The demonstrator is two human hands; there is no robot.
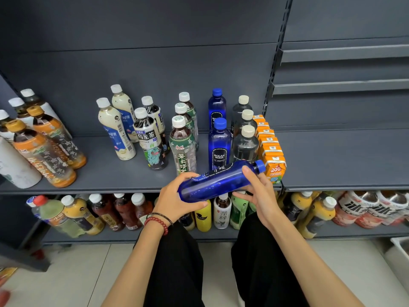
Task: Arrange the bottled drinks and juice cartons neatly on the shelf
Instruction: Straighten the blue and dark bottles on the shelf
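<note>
A blue soda bottle (218, 181) lies tilted across both my hands in front of the grey shelf (124, 173), its blue cap up to the right. My left hand (177, 197) grips its base end and my right hand (257, 191) grips near its neck. Behind it on the shelf stand two more blue bottles (219, 144), a row of three clear bottles with cream caps (245, 142), and a line of orange juice cartons (271, 151). Left of these stand green-label tea bottles (182, 142), oolong tea bottles (148, 138) and milk tea bottles (117, 131).
Orange-label tea bottles (44, 151) and white bottles stand at the shelf's left end. The lower shelf (221, 235) holds many mixed bottles. The right shelf bay (345, 156) is bare. My black-trousered knees fill the foreground over a pale tiled floor.
</note>
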